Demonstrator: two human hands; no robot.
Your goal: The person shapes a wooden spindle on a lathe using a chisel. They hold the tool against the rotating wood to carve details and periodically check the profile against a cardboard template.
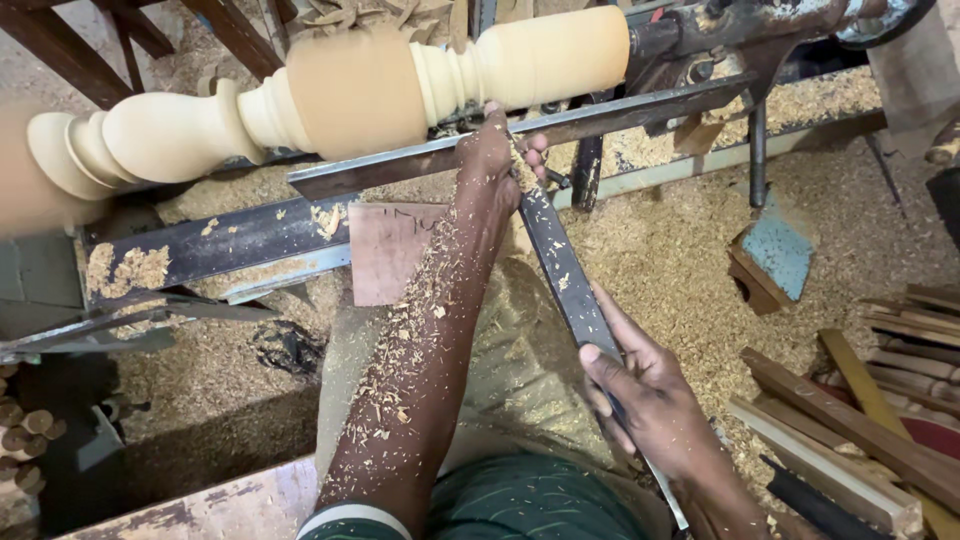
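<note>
Lathe bed (230,240): dark metal rails run under the work; shavings heaped on them; you stand over it looking down
Turned spindle (330,95): pale wood, mounted across the top of view, left end nearest the camera; beads and coves already cut near the left end and at mid length; the wide middle block and the right section look plain; judged partly shaped, more profile and finishing left
Tool rest (520,135): long steel bar just below the spindle, running parallel to it; your chisel crosses it
Floor shavings (660,250): thick layer all round the bed; suggests much stock already removed
Wood offcuts (860,420): sticks and slats piled at lower right, well apart from the spindle
Flat board (385,250): reddish piece lying under your left forearm, on the bed
Chisel (565,275): long dark flat blade, angled from lower right up to the rest; tip hidden by your fingers, near the spindle's mid section
Left hand (495,160): clamped over the blade at the rest, fingers curled down on it; forearm coated in chips
Right hand (640,400): closed round the chisel's rear end, gripping firmly; handle mostly hidden
</note>
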